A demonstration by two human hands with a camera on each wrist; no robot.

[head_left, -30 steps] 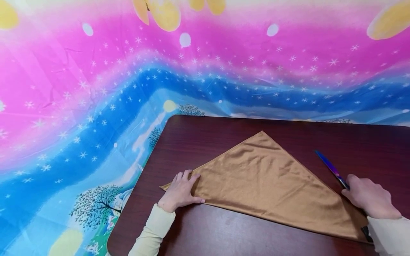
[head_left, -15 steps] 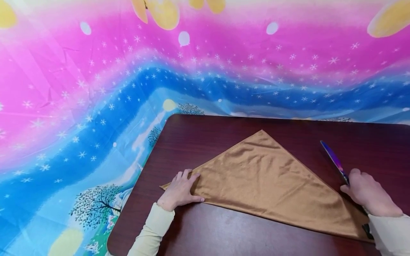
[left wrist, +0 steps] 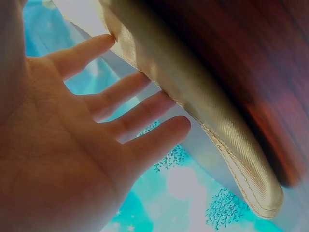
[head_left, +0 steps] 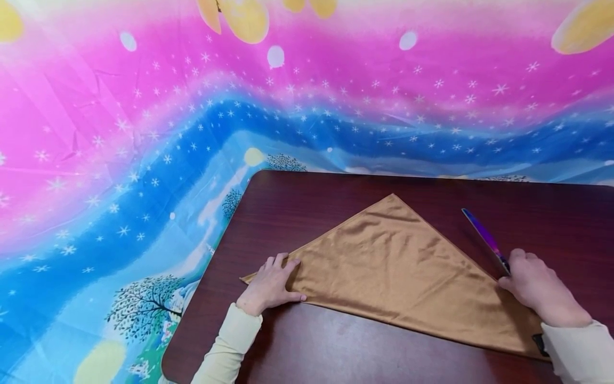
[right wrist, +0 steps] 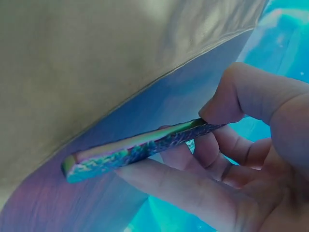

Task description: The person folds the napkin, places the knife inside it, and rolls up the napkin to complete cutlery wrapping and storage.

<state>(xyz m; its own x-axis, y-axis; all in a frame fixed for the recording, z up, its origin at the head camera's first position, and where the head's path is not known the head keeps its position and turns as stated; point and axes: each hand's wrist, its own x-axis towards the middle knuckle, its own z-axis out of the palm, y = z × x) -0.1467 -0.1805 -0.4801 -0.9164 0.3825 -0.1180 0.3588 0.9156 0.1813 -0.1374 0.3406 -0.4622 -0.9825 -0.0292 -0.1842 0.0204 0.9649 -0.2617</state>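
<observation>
A golden-brown satin cloth napkin (head_left: pixel 393 272) lies as a triangle on the table, its peak pointing away. My left hand (head_left: pixel 269 285) rests on its left corner with the fingers spread; in the left wrist view, straight fingers (left wrist: pixel 154 140) meet the cloth's stitched edge (left wrist: pixel 231 145). At the right slope of the triangle, my right hand (head_left: pixel 539 285) holds a knife with a rainbow-coloured blade (head_left: pixel 482 232), tip pointing away and left. The right wrist view shows thumb and fingers pinching its textured, iridescent handle (right wrist: pixel 135 147) close over the cloth's edge.
The dark red-brown wooden table (head_left: pixel 364 346) has a rounded far left corner. Behind and left of it hangs a pink and blue printed backdrop (head_left: pixel 307 96). A small black piece (head_left: pixel 538 344) sits at the right sleeve, over the napkin's right corner.
My right hand has moved a little away and to the left with the knife, whose tip now lies farther left and back. The left hand and the napkin have stayed in place.
</observation>
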